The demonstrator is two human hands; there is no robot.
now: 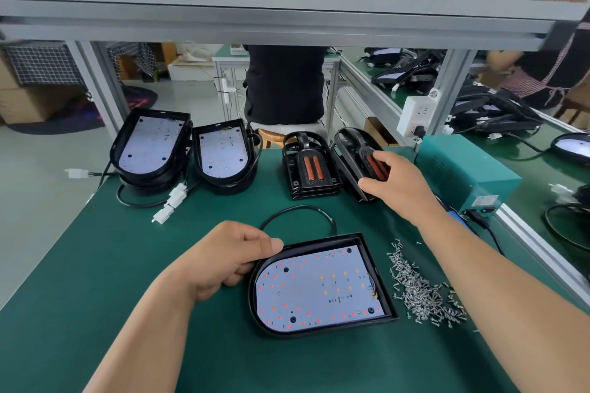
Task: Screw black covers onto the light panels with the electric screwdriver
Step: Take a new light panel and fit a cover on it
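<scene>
A light panel (pixel 322 287), a white LED board in a black D-shaped housing, lies face up on the green mat in front of me. My left hand (pixel 230 260) grips its upper left rim with the thumb on top. My right hand (pixel 396 183) reaches to the back right and grips a tilted black cover (pixel 351 153) with orange strips, thumb at its lower edge. A second stack of black covers (pixel 311 169) lies just left of it. No electric screwdriver is in view.
Two stacks of light panels (pixel 150 147) (pixel 223 153) stand at the back left with cables and white connectors (pixel 169 204). A heap of small screws (pixel 421 290) lies right of the panel. A teal power box (pixel 463 169) sits at the right edge. Other workers sit beyond the frame.
</scene>
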